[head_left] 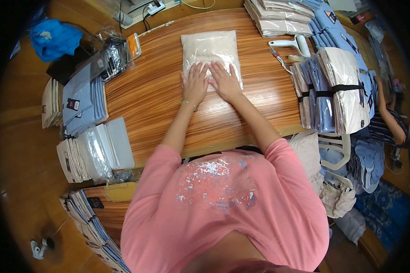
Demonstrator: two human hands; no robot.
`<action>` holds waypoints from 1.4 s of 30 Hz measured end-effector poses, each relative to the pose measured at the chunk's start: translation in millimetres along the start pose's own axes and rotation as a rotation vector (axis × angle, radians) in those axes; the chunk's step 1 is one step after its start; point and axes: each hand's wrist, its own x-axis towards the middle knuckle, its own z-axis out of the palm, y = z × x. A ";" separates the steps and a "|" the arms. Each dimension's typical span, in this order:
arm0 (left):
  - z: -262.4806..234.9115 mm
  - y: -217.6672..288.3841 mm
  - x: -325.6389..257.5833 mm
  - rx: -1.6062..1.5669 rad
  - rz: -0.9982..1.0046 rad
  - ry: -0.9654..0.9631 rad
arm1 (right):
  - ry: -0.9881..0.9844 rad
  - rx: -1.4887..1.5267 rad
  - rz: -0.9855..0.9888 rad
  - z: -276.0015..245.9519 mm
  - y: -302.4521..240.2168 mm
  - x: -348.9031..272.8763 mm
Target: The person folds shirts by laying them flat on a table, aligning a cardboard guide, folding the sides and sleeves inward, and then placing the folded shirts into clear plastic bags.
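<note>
A folded beige garment in a clear plastic bag (209, 46) lies flat on the wood-grain table (155, 77), toward its far side. My left hand (196, 83) rests flat on the near left part of the bag, fingers stretched forward. Beside it my right hand (225, 83) lies on the near right part, its fingers also extended and slightly spread. The two thumbs come close together near the bag's lower edge. Both palms face down, and neither hand grips anything. The hands cover part of the bag's near end.
At the right stand strapped bundles of bagged garments (344, 91), with a white lint roller (291, 44) behind them. Beige bagged garments (271, 20) are piled at the far right. Blue folded shirts (84, 102) and clear plastic sleeves (118, 141) line the left edge. Another person's arm (387, 109) shows far right.
</note>
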 end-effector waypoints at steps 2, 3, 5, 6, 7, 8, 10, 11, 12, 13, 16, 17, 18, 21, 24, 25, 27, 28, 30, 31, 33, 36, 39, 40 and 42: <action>3.0 -1.2 -3.3 -0.026 -0.042 -0.010 | -0.002 -0.049 0.022 -3.5 17.8 -8.2; 2.1 -0.5 -3.8 -0.030 -0.060 -0.001 | -0.016 -0.039 0.075 -3.6 25.1 -12.9; 0.5 1.2 -3.8 -0.052 -0.107 0.003 | -0.005 0.008 0.173 -1.6 33.6 -17.4; -0.2 2.1 -3.6 -0.069 -0.134 -0.001 | 0.004 0.031 0.221 -1.5 35.9 -17.5; -0.8 2.9 -2.2 -0.087 -0.162 -0.005 | 0.000 0.078 0.225 -0.8 36.5 -18.8; -2.3 3.0 -0.8 -0.134 -0.172 -0.032 | -0.009 0.085 0.228 -2.1 36.9 -18.2; -6.5 0.5 3.1 -0.230 -0.192 -0.086 | -0.026 0.096 0.234 -4.6 38.9 -17.3; -12.1 -5.3 3.9 -0.439 -0.192 -0.020 | -0.003 0.266 0.219 -8.5 44.4 -14.3; -18.2 -12.9 2.8 -0.648 -0.187 0.047 | 0.017 0.435 0.204 -13.5 55.1 -13.8; -23.0 -17.9 0.4 -0.857 -0.179 0.114 | 0.037 0.604 0.189 -18.2 64.5 -15.9; -29.5 -13.0 -52.6 -0.436 -0.360 0.125 | 0.143 0.544 0.105 -37.6 66.8 -48.1; -26.5 -8.1 -61.0 -0.386 -0.374 0.108 | 0.153 0.432 0.085 -46.4 49.1 -59.6; -23.2 -0.5 -65.1 -0.334 -0.382 0.090 | 0.172 0.344 0.073 -44.0 42.5 -59.4; -16.8 -0.1 -55.0 -0.325 -0.379 0.100 | 0.279 0.117 0.004 -26.7 33.9 -57.1; -10.5 -5.5 -41.9 -0.304 -0.332 0.130 | 0.344 0.127 -0.044 -18.5 42.2 -33.8; -8.2 -6.6 -39.2 -0.283 -0.310 0.137 | 0.349 0.176 -0.068 -17.6 46.9 -24.1; -9.3 -3.9 -35.9 -0.202 -0.395 0.136 | 0.401 0.155 0.079 -17.3 50.3 -8.9; -8.7 -0.9 -33.9 -0.162 -0.437 0.135 | 0.426 0.146 0.154 -17.2 52.1 -1.5; 0.9 11.4 -25.5 -0.186 -0.549 0.182 | 0.384 0.220 0.296 -4.7 57.7 8.6; 4.2 12.9 -23.5 -0.197 -0.609 0.205 | 0.345 0.255 0.298 -3.2 57.0 13.5; 3.8 14.8 -18.9 -0.259 -0.643 0.280 | 0.368 0.313 0.327 1.4 56.1 17.9; -2.4 4.3 -15.6 -0.269 -0.545 0.446 | 0.398 0.422 0.254 -2.2 56.8 19.5; -42.4 -9.8 -11.2 -0.107 -0.357 0.567 | 0.497 0.345 0.119 -43.3 59.7 24.3; -66.0 -12.3 -4.7 -0.074 -0.279 0.625 | 0.557 0.342 0.032 -68.1 59.2 28.8; -113.0 -15.9 10.2 -0.001 -0.130 0.743 | 0.673 0.338 -0.152 -125.4 57.4 45.5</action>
